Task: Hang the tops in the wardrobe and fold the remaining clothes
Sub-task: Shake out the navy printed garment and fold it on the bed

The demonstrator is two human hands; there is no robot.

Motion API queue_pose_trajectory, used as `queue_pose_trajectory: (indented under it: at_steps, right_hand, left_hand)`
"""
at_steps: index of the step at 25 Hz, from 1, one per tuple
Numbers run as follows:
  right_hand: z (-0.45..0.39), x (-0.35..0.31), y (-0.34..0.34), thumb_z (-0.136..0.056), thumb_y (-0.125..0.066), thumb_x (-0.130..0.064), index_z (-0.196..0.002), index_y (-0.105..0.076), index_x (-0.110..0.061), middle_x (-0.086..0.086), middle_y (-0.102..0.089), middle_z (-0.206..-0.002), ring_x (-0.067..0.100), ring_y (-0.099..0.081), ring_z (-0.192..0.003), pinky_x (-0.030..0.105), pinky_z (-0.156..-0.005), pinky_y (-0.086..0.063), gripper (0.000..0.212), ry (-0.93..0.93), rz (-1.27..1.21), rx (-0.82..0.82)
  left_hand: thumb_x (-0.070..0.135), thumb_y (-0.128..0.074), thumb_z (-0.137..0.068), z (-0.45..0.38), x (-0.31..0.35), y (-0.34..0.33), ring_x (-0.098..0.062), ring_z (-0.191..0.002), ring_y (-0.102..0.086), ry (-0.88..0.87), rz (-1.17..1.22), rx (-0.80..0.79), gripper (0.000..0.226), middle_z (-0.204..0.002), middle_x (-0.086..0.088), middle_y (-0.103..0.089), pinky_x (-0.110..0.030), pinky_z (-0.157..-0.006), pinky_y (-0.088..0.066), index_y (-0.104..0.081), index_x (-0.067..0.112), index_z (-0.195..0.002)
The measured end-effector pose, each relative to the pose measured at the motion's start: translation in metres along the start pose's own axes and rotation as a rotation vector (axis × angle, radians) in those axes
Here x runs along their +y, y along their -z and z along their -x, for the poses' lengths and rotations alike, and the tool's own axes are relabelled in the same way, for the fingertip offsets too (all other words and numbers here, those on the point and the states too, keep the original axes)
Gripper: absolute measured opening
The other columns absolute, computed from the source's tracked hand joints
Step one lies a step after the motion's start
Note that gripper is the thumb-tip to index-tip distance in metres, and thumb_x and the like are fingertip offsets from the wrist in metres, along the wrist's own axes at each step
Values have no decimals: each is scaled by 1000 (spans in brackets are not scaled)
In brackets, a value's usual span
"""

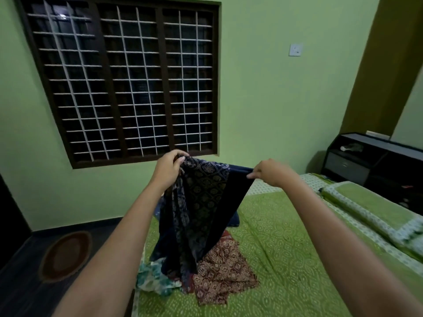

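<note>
Dark navy printed garment (201, 202), centre frame: left hand (168, 170) and right hand (271, 173) each grip its top edge, fingers pinched on the cloth. Maroon printed cloth (226, 268) and teal floral cloth (153, 277) lie beneath on green bed (286, 248).

Green patterned bedsheet (286, 243) spread over the bed. Rolled green bedding (375, 213) along the right edge. Dark window (123, 81) with white grille bars in the green wall. White switch plate (295, 50) right of the window. Black low cabinet (366, 161) in the right corner. Oval brown mat (66, 255) on the dark floor at left.
</note>
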State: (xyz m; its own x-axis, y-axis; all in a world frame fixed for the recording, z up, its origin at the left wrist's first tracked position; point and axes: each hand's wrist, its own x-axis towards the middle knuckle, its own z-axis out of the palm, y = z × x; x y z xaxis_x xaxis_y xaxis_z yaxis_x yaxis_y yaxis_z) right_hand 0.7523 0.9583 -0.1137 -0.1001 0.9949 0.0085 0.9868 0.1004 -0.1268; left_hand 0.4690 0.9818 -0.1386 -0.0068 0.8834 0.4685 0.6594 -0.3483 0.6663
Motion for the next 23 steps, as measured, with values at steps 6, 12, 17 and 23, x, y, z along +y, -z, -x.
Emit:
queue_pose_trajectory:
  at_steps: [6,12,17,23]
  right_hand:
    - [46,53,-7,-84,-62,-55,-109,-66,-26,-3,-64,-108,20,-59,-103,29,-71,-43,39,29,248,-102]
    - [122,153,19,-95,-51,-43,-105,-65,-29,-5,-66,-104,21,-61,-92,27,-61,-37,22,-8,261,424]
    - [188,261,-16,-96,-51,-26,-100,-64,-26,-8,-67,-102,18,-65,-90,27,-58,-45,14,65,321,416]
    - [230,349,-12,-94,-48,-51,-119,-46,-25,0,-61,-114,28,-63,-91,28,-51,-36,36,58,365,282]
  left_hand:
    - [14,-50,-98,35,10,-55,-25,-89,-58,16,-65,-101,15,-100,-11,-64,-27,-71,-37,-60,5,-105]
    - [37,-50,-96,70,88,-106,-24,-76,-56,-7,-157,0,19,-87,-8,-61,-30,-61,-41,-61,24,-105]
    - [30,-49,-98,158,156,-207,-27,-78,-57,94,-186,-37,18,-83,-6,-63,-31,-53,-36,-61,17,-104]
    - [21,-52,-98,186,232,-259,-19,-66,-58,118,-79,-127,15,-89,-10,-65,-30,-57,-44,-58,10,-105]
